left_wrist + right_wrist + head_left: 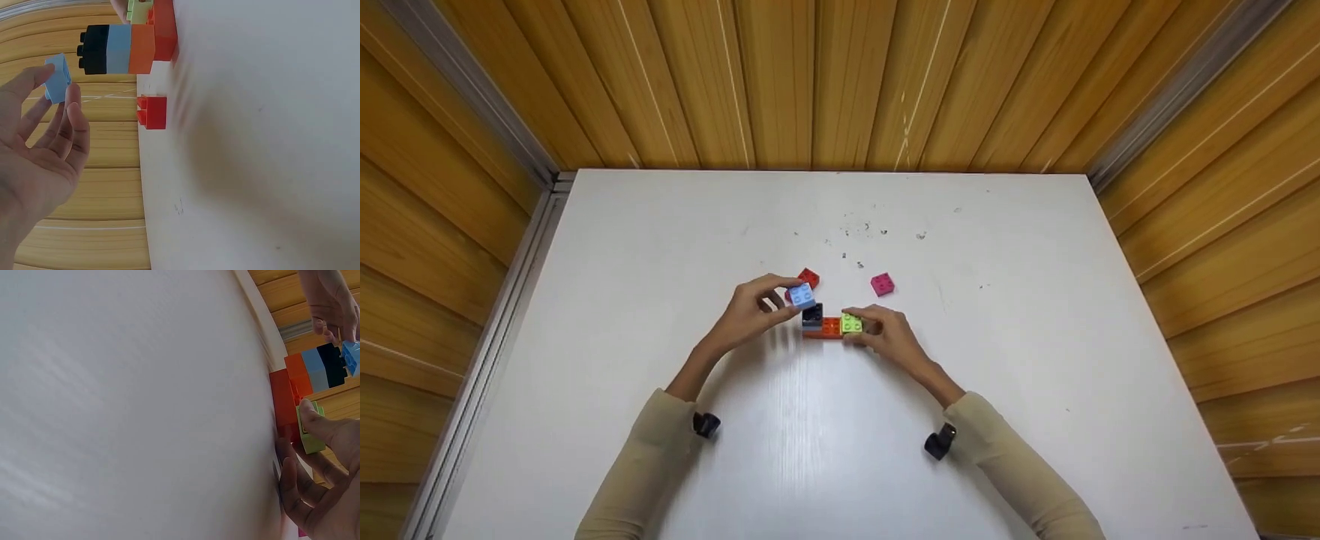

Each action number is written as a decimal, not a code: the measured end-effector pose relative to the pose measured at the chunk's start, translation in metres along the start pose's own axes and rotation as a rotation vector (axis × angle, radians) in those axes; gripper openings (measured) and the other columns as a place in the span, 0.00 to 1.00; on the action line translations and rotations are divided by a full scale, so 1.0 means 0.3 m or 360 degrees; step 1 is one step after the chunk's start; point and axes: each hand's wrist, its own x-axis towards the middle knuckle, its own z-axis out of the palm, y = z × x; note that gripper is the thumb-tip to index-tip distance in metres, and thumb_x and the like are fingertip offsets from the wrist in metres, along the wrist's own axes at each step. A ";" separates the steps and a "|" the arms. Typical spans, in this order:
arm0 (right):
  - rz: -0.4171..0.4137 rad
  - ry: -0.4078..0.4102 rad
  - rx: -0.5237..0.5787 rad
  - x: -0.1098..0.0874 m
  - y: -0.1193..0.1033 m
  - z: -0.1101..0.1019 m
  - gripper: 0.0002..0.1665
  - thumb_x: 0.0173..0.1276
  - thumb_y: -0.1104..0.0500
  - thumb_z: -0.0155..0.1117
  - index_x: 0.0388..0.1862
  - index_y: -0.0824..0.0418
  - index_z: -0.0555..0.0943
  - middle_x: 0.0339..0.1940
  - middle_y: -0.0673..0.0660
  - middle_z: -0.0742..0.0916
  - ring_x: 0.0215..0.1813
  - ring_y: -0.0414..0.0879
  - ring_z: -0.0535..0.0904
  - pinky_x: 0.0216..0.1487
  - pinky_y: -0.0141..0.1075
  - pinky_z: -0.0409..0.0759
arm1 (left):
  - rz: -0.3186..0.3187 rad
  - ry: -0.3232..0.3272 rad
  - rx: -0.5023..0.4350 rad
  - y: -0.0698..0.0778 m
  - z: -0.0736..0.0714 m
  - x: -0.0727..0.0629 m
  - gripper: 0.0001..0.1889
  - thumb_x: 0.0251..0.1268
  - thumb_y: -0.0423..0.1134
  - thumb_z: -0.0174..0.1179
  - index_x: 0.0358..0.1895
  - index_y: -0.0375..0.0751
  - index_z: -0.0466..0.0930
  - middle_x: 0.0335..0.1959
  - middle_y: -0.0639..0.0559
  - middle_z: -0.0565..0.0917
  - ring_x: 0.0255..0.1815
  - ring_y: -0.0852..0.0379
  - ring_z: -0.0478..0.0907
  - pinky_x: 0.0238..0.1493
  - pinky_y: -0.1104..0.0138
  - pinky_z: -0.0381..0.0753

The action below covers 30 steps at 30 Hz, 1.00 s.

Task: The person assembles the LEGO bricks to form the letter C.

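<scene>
A small brick build stands mid-table: a long red base brick (831,328) with a stack of orange, light blue and black bricks (115,49) at one end and a lime green brick (851,323) at the other. My left hand (754,311) pinches a loose light blue brick (802,295) just above the black top of the stack (812,313). My right hand (885,335) holds the lime green end of the build, thumb on the green brick (310,427).
A loose red brick (808,278) lies just behind the build and a pink brick (883,283) to its right. The white table (660,262) has small dark specks near the back. Wooden walls close in on three sides.
</scene>
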 end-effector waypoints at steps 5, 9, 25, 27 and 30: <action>-0.0017 0.0014 0.0018 -0.003 0.000 0.004 0.26 0.61 0.60 0.77 0.60 0.59 0.86 0.38 0.58 0.89 0.29 0.36 0.72 0.31 0.25 0.71 | 0.0022 -0.0069 0.0019 -0.015 0.017 -0.005 0.21 0.65 0.31 0.68 0.62 0.38 0.82 0.51 0.40 0.86 0.40 0.50 0.83 0.43 0.61 0.85; -0.0002 0.0016 0.0015 -0.004 0.002 0.008 0.26 0.60 0.60 0.78 0.59 0.58 0.86 0.38 0.58 0.89 0.28 0.36 0.72 0.30 0.24 0.70 | 0.0020 -0.0070 0.0037 -0.012 0.024 -0.009 0.22 0.65 0.29 0.67 0.62 0.35 0.81 0.52 0.39 0.86 0.41 0.46 0.83 0.43 0.59 0.85; -0.0037 0.0053 0.0026 -0.020 0.005 0.012 0.26 0.60 0.61 0.78 0.59 0.60 0.86 0.38 0.59 0.89 0.27 0.34 0.71 0.29 0.25 0.70 | 0.0085 -0.0090 0.0037 0.010 0.035 -0.021 0.21 0.64 0.30 0.68 0.62 0.38 0.82 0.48 0.41 0.86 0.39 0.53 0.83 0.38 0.67 0.83; -0.0035 0.0060 0.0042 -0.022 0.004 0.012 0.26 0.59 0.61 0.78 0.58 0.60 0.86 0.37 0.59 0.89 0.27 0.34 0.71 0.29 0.25 0.70 | 0.0075 -0.0111 0.0045 0.013 0.038 -0.020 0.22 0.65 0.31 0.67 0.62 0.39 0.82 0.48 0.41 0.86 0.39 0.54 0.82 0.38 0.66 0.83; -0.0023 0.0054 0.0046 -0.026 0.003 0.013 0.26 0.60 0.61 0.78 0.59 0.60 0.86 0.37 0.59 0.89 0.27 0.34 0.71 0.29 0.25 0.70 | 0.0069 -0.0125 0.0049 0.015 0.042 -0.021 0.23 0.65 0.30 0.67 0.63 0.39 0.81 0.49 0.41 0.85 0.39 0.54 0.83 0.38 0.64 0.84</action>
